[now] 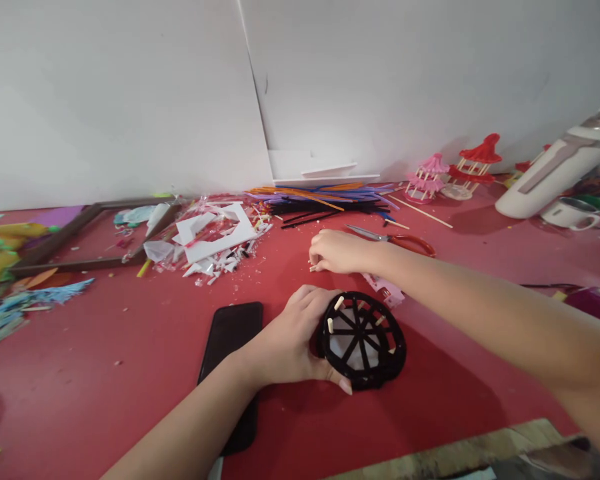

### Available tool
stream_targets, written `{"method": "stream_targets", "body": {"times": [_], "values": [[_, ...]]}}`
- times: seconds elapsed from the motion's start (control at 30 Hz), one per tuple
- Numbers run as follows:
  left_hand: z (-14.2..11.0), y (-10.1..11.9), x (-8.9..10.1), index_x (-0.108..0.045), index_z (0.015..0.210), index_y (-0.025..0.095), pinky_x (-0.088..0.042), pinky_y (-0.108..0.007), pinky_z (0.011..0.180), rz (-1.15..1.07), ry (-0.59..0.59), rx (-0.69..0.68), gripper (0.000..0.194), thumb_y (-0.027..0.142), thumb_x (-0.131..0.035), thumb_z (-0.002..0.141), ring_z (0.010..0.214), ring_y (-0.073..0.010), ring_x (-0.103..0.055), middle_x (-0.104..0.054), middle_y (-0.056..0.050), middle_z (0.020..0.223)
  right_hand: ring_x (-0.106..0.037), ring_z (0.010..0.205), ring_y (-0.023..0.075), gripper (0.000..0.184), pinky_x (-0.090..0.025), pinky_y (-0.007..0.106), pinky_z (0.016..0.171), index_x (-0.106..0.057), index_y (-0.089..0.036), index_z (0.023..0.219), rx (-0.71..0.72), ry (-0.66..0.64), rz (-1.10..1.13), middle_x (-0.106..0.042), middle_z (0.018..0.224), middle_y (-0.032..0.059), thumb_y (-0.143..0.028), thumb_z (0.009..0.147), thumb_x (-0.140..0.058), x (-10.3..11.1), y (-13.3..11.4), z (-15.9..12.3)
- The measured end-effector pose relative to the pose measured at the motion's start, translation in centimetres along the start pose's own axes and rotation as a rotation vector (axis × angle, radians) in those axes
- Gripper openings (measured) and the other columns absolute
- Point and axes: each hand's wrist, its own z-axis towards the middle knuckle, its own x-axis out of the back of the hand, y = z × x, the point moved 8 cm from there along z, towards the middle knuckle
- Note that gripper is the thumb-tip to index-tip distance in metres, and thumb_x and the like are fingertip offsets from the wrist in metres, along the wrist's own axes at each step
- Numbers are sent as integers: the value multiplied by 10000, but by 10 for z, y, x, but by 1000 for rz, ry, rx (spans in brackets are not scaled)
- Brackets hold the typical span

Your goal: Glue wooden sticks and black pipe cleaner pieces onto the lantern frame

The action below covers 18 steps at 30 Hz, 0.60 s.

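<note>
My left hand (300, 337) is wrapped around the left side of a round black spoked frame (361, 331), its thumb at the lower edge. Short pale wooden sticks (339, 303) poke up through the frame near its rim, and a whitish disc shows behind the spokes. Farther off, my right hand (337, 252) is low over the red table with its fingers pinched together. A tiny pale bit shows at the fingertips, too small to name. Red-handled scissors (413, 244) lie just behind the right wrist, and a pink cut piece (386, 290) lies partly under the forearm.
A black phone (234, 333) lies beside my left forearm. White foam scraps (220, 235) and a bundle of coloured stems (320, 197) lie near the wall. Pink (429, 177) and red (477, 167) pavilion models, a leaning thermos (555, 167) and a white mug (570, 213) are at the right.
</note>
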Motion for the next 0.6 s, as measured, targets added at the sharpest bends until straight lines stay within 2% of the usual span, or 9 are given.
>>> {"method": "stream_targets", "body": {"times": [0.13,0.23,0.33,0.37,0.43,0.47,0.5,0.6], "values": [[0,0,-2,-475,1357,192,-472,-499,1023,15,-10,-3,977,647,-860,583,1159,-326,-546,-619,-147,1236,-683,916,220,51,-466,303,802,-775,-169,852,-25,34,50,-767,942,92,-207,842,-742,2,7,-4],[0,-2,-2,-457,1381,208,-482,-509,1013,4,-9,18,996,647,-860,583,1168,-336,-545,-608,-154,1255,-682,948,196,92,-471,289,837,-760,-167,900,-46,137,88,-765,1008,81,-172,890,-669,21,9,-18],[-3,-5,-1,-383,1442,224,-485,-517,1017,6,6,40,1084,647,-867,569,1209,-350,-525,-568,-168,1316,-685,831,147,226,-499,274,768,-689,-177,1143,-110,359,178,-763,982,48,-232,982,-540,51,12,-50],[-3,-6,-1,-362,1455,227,-487,-515,1018,8,6,43,1107,647,-869,565,1221,-352,-519,-554,-171,1334,-683,770,138,256,-509,271,738,-667,-195,1197,-130,504,271,-763,912,22,-250,965,-575,63,14,-67],[-4,-6,-2,-344,1465,228,-495,-507,1016,13,5,43,1137,651,-873,551,1226,-352,-516,-542,-171,1348,-697,790,137,202,-537,270,746,-693,-220,1124,-136,774,452,-762,891,10,-247,948,-597,77,14,-104],[-4,-6,-2,-345,1464,225,-496,-504,1017,15,2,41,1141,652,-874,548,1226,-352,-517,-542,-171,1350,-706,816,138,172,-553,273,755,-711,-225,1058,-154,859,539,-768,918,18,-247,964,-568,76,15,-120],[-4,-6,-2,-349,1462,222,-494,-502,1020,15,-1,40,1141,652,-875,545,1227,-351,-517,-547,-169,1346,-715,841,141,191,-570,283,767,-705,-231,1081,-180,887,645,-774,953,28,-259,980,-545,70,15,-132],[-1,-4,-2,-400,1426,207,-483,-494,1034,4,-15,24,1089,638,-880,549,1199,-338,-533,-589,-154,1291,-730,767,148,220,-603,284,668,-676,-236,1146,-285,864,923,-783,1003,48,-308,944,-622,39,15,-153]]}}
